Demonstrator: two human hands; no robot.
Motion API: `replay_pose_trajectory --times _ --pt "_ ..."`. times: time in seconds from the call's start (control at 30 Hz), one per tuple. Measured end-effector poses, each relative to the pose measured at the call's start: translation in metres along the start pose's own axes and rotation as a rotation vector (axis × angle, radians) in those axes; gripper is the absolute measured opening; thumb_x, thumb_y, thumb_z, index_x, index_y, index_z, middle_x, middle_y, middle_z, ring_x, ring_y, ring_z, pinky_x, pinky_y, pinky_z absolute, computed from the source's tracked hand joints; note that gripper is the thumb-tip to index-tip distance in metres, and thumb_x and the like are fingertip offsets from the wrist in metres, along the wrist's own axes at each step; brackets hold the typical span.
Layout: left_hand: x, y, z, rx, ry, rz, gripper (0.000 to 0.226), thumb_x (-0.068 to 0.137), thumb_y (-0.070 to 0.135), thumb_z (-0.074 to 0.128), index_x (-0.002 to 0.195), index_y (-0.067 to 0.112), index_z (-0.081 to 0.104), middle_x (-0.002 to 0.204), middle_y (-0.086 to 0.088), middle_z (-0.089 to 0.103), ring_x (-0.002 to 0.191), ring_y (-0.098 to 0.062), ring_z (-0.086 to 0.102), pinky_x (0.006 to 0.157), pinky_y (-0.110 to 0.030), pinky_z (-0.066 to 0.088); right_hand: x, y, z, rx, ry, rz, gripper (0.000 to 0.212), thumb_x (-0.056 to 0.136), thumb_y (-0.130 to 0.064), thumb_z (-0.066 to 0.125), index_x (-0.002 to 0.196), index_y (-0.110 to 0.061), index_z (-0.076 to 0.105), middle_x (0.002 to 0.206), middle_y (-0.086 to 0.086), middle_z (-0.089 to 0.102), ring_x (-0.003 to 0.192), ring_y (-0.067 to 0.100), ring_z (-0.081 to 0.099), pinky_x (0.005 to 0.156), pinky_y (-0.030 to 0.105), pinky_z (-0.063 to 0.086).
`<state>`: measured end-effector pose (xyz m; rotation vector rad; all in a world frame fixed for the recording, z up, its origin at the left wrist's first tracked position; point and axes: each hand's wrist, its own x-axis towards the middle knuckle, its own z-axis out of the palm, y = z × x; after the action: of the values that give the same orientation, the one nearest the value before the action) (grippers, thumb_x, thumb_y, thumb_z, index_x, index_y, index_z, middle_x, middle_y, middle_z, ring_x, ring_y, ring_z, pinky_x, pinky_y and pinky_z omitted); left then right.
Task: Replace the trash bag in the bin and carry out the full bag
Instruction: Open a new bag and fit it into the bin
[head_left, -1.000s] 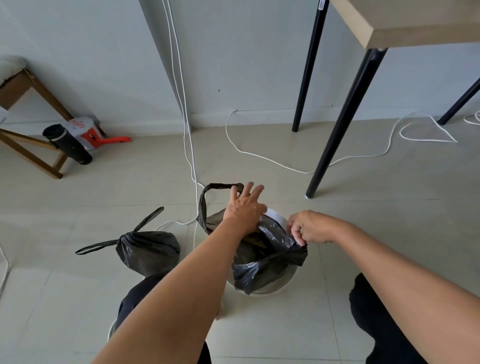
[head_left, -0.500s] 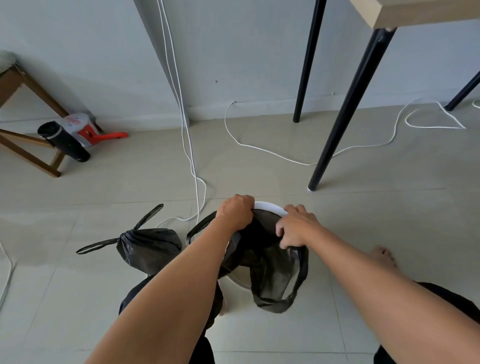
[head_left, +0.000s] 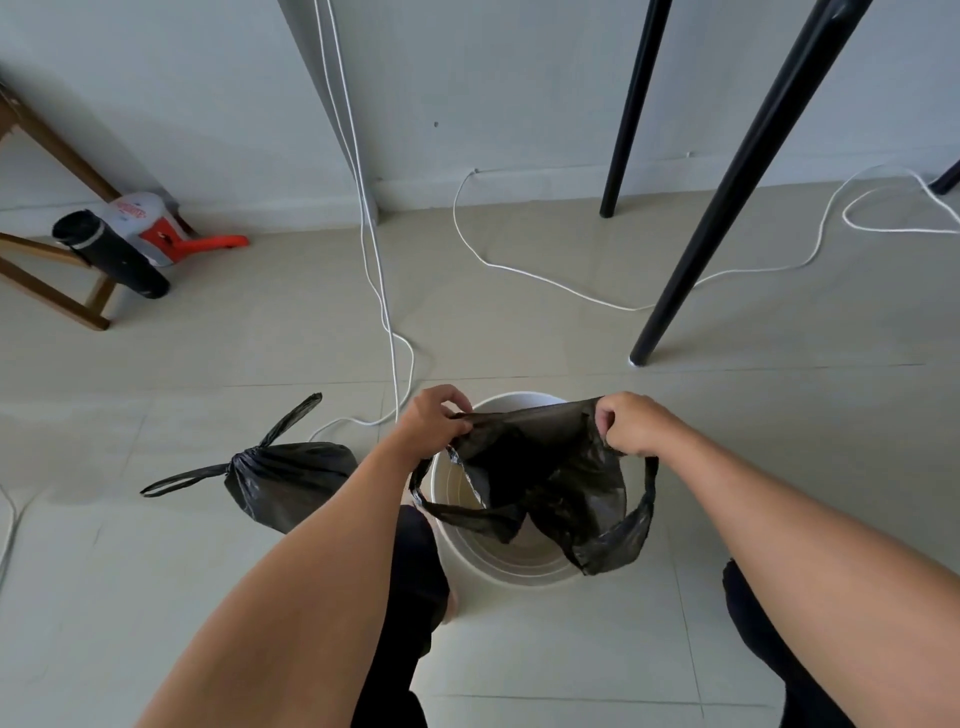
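You've spread the thin black plastic liner (head_left: 550, 462) open: left hand (head_left: 434, 418) and right hand (head_left: 631, 423) each pinch its rim above the round white bin (head_left: 519, 571), ready for seating.

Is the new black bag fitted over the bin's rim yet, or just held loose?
Loose, not fitted. The left hand and right hand hold the bag stretched above the white bin, whose rim shows bare.

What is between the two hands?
The head view shows the top edge of the black trash bag, held between the left hand and right hand, over the white bin.
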<state>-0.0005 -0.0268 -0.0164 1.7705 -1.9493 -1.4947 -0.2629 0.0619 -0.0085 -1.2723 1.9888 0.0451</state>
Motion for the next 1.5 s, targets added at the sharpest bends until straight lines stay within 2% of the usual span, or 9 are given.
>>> replay_pose_trajectory --times 0.2,0.37,0.67,0.8,0.93,1.07,1.27,1.37,1.5 --pt "0.041 -0.019 0.006 -0.116 0.117 -0.07 0.016 0.079 0.002 0.072 0.078 0.018 0.073 0.078 -0.011 0.07 0.067 -0.023 0.062 0.067 -0.031 0.053 0.047 0.012 0.005 0.416 -0.052 0.019 0.045 0.07 0.011 0.062 0.088 -0.028 0.075 0.082 0.005 0.067 0.071 0.019 0.059 0.068 0.033 0.054" --pt "0.079 -0.033 0.01 -0.063 0.205 -0.132 0.019 0.074 0.008 0.071 0.072 0.027 0.074 0.072 0.0 0.072 0.058 -0.015 0.064 0.062 -0.027 0.054 0.082 0.026 0.017 0.665 0.052 0.108 0.034 0.077 0.0 0.072 0.094 -0.029 0.075 0.095 0.0 0.071 0.079 0.011 0.063 0.072 0.025 0.053" --pt "0.115 -0.046 0.022 -0.026 0.151 -0.206 0.023 0.065 0.01 0.073 0.059 0.033 0.074 0.063 0.01 0.071 0.067 -0.012 0.069 0.065 -0.024 0.057 0.126 0.036 0.048 0.361 0.063 0.172 0.024 0.086 -0.012 0.062 0.102 -0.023 0.076 0.108 0.001 0.073 0.101 0.02 0.064 0.08 0.02 0.04" --pt "0.096 -0.056 0.024 -0.154 0.049 -0.275 0.023 0.057 0.011 0.056 0.065 0.016 0.077 0.067 -0.007 0.072 0.071 -0.028 0.066 0.074 -0.037 0.057 0.116 0.048 0.056 0.322 -0.077 0.202 0.026 0.086 -0.006 0.056 0.094 -0.018 0.077 0.094 0.006 0.073 0.088 0.022 0.062 0.071 0.025 0.044" --pt "0.08 -0.072 0.015 -0.068 -0.008 -0.262 0.031 0.077 -0.005 0.058 0.066 0.018 0.076 0.065 -0.003 0.069 0.063 -0.021 0.06 0.057 -0.025 0.051 0.091 0.061 0.052 0.319 -0.166 0.214 0.03 0.085 0.0 0.053 0.096 -0.014 0.077 0.104 0.011 0.072 0.099 0.025 0.064 0.086 0.029 0.049" --pt "0.076 -0.068 -0.008 -0.172 0.075 -0.277 0.027 0.08 0.012 0.073 0.107 0.012 0.075 0.097 -0.006 0.072 0.086 -0.018 0.066 0.075 -0.025 0.05 0.078 0.06 0.027 0.315 0.072 0.274 0.027 0.088 -0.013 0.057 0.111 -0.014 0.072 0.122 0.009 0.068 0.114 0.028 0.06 0.096 0.031 0.045" --pt "0.069 -0.01 -0.024 0.019 0.413 0.03 0.023 0.087 0.012 0.058 0.104 0.013 0.073 0.097 -0.001 0.072 0.096 -0.02 0.066 0.084 -0.026 0.049 0.059 0.01 -0.005 0.33 0.303 -0.014 0.019 0.088 -0.022 0.056 0.1 -0.022 0.071 0.105 -0.001 0.069 0.096 0.02 0.063 0.077 0.024 0.043" --pt "0.055 0.024 -0.003 0.227 0.167 0.252 0.03 0.09 0.009 0.055 0.113 0.019 0.071 0.109 0.004 0.073 0.101 -0.013 0.065 0.096 -0.027 0.048 0.044 -0.015 0.007 0.209 0.075 -0.201 0.016 0.09 -0.023 0.06 0.1 -0.022 0.072 0.103 -0.003 0.07 0.095 0.015 0.063 0.079 0.022 0.042" --pt "0.028 0.028 0.034 0.688 -0.276 0.29 0.033 0.094 0.017 0.052 0.123 0.025 0.065 0.124 0.004 0.065 0.116 -0.02 0.059 0.098 -0.033 0.045 0.022 -0.027 0.035 -0.011 -0.219 -0.253 0.021 0.089 -0.018 0.055 0.097 -0.023 0.074 0.102 -0.009 0.07 0.088 0.01 0.059 0.078 0.023 0.041"
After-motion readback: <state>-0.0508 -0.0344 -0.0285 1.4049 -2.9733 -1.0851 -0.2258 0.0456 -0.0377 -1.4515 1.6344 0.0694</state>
